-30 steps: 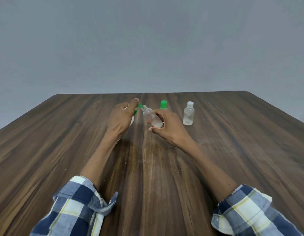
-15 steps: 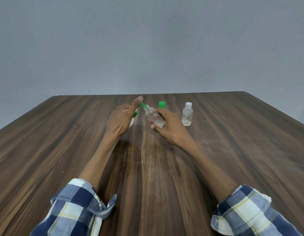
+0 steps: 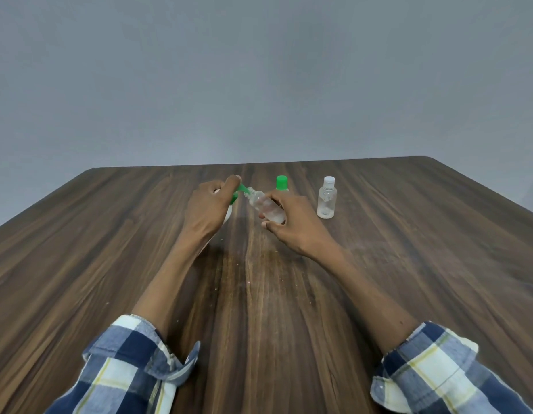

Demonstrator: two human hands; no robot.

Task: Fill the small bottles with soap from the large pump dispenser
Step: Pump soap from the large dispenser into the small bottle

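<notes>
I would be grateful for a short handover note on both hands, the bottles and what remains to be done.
Left hand: pressing on the green pump head of the large white pump dispenser, mostly hidden behind it.
Right hand: grip on a small clear plastic bottle, uncapped, tilted, its mouth at the green spout.
Done: a little soap shows in the held bottle.
Left: finish filling it. A green-capped bottle stands behind the right hand; a clear white-capped bottle stands to the right on the wooden table, capped, looking nearly empty.

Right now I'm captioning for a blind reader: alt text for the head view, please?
A person's right hand tilts a small clear bottle to the green pump spout pressed by the left hand; two capped bottles stand behind on a wooden table.
</notes>
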